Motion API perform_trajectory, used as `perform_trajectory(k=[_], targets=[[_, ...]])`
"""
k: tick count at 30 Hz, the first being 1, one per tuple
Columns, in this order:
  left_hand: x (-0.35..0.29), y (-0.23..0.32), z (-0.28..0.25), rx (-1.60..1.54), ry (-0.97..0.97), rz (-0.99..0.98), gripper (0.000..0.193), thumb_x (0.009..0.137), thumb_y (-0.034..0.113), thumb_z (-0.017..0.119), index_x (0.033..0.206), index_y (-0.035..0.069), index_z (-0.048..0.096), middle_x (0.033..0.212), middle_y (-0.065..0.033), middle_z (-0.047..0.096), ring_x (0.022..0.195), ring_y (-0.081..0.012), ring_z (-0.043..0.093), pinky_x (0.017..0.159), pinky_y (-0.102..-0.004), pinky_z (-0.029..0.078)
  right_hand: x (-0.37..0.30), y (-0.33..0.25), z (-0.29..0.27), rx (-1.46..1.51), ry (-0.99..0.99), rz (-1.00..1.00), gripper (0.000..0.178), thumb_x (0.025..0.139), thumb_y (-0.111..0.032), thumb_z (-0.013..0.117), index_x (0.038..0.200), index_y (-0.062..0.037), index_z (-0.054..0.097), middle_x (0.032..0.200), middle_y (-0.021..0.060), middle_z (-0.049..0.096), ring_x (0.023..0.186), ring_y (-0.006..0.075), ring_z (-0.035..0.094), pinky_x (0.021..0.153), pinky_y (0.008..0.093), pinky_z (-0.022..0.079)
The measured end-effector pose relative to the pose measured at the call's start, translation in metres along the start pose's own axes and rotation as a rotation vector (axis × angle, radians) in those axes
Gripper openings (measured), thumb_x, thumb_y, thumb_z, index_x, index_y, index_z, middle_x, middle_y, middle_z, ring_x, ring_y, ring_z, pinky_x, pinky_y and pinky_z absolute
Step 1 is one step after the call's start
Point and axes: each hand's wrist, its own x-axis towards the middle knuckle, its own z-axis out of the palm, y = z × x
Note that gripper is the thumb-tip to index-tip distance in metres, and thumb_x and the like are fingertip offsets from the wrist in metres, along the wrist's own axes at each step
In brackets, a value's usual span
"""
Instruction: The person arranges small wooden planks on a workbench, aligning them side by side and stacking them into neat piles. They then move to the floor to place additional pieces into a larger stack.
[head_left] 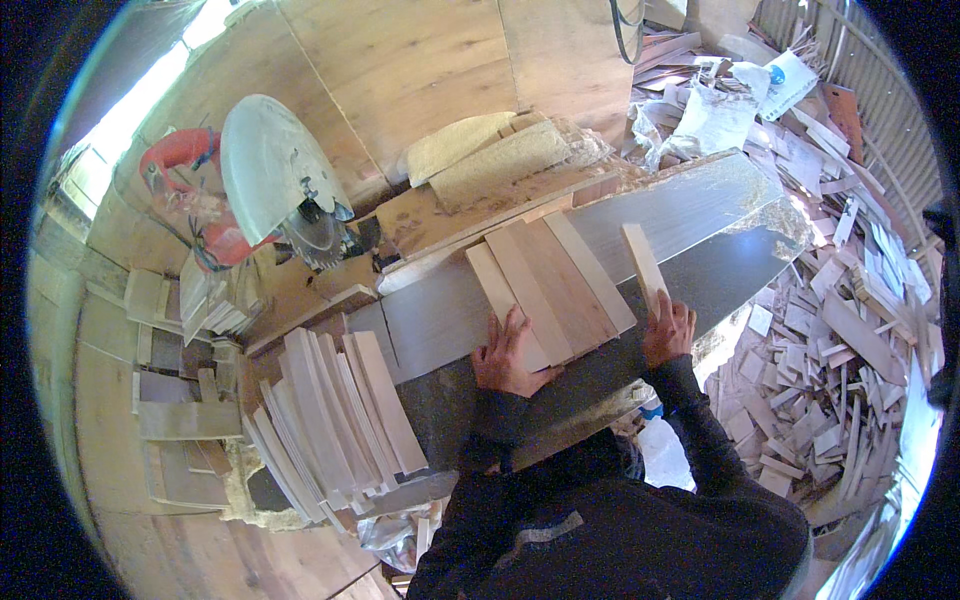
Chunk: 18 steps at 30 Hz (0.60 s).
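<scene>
Left hand (pixel 503 360): I have it against the near end of the flat boards (pixel 553 290); whether its grip is closed on them, I cannot tell.
Right hand (pixel 670 333): my grip holds 1 wood strip (pixel 642 258) by its near end.
Flat boards: side by side on the bench (pixel 425 325), left of the strip.
Board row (pixel 335 410): I see it left of my left hand.
Saw (pixel 285 165): beyond that row.
Scraps (pixel 800 390): heaped right of the bench.

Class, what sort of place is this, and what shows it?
Probably a woodworking shop: there is a red and grey circular saw, flat pale rectangular wooden boards and a large heap of thin wooden offcuts.
</scene>
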Motion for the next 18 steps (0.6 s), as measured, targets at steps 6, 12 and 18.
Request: perform_trajectory(k=[6, 12, 18], targets=[[0.003, -0.002, -0.002, 0.118, -0.078, -0.025, 0.089, 0.049, 0.055, 0.080, 0.123, 0.016, 0.050, 0.143, -0.0023, 0.036, 0.130, -0.0343, 0.034, 0.085, -0.0558, 0.039, 0.028, -0.033, 0.017, 0.259, -0.020, -0.216, 0.037, 0.079, -0.021, 0.058, 0.116, -0.0166, 0.056, 0.104, 0.0127, 0.056, 0.101, 0.0346, 0.049, 0.086, 0.0478, 0.041], [0.005, -0.013, 0.001, 0.105, 0.010, 0.082, 0.095, 0.049, 0.060, 0.078, 0.127, 0.015, 0.048, 0.143, -0.0114, 0.034, 0.129, -0.0377, 0.034, 0.093, -0.0557, 0.036, 0.034, -0.076, 0.044, 0.223, -0.172, -0.246, 0.033, 0.079, -0.020, 0.061, 0.111, -0.0106, 0.060, 0.108, 0.0176, 0.057, 0.096, 0.0372, 0.054, 0.085, 0.0455, 0.043], [-0.023, -0.025, 0.018, -0.153, 0.168, 0.037, 0.084, 0.060, 0.056, 0.074, 0.128, 0.012, 0.049, 0.141, -0.0198, 0.035, 0.121, -0.0404, 0.044, 0.098, -0.0482, 0.037, 0.017, -0.051, 0.023, 0.331, -0.086, -0.255, 0.039, 0.078, -0.014, 0.058, 0.117, -0.0095, 0.055, 0.120, 0.0189, 0.052, 0.107, 0.0382, 0.051, 0.091, 0.0471, 0.041]])
